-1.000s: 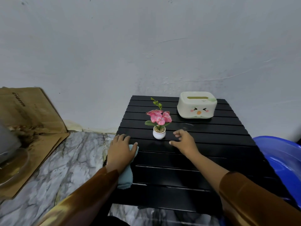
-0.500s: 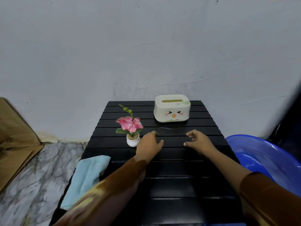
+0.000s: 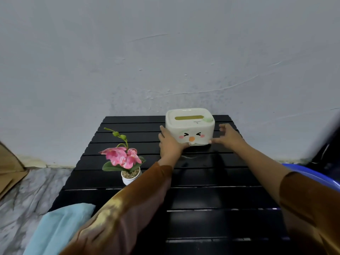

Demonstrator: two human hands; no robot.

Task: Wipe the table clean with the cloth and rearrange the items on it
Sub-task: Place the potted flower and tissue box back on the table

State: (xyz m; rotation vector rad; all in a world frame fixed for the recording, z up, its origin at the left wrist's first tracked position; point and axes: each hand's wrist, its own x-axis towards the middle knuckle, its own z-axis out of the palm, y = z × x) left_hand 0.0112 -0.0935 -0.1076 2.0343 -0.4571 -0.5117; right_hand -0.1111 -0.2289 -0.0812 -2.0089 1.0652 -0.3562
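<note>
I read this as a home, a plain room corner: low black slatted table (image 3: 211,199) against a scuffed painted wall (image 3: 165,52), marble-pattern floor (image 3: 27,190), blue plastic basin (image 3: 312,176), cardboard (image 3: 9,168), tissue box (image 3: 189,129) with a cartoon face, small potted flower (image 3: 125,162).

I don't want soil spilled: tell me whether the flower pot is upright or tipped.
Upright. The flower pot stands on its base on the table, its rim level and facing up.

Cloth (image 3: 60,227) cut off at btm edge; blue basin (image 3: 316,178) cut by rt edge; left sleeve (image 3: 128,208) hides pt of flower pot (image 3: 127,178).
</note>
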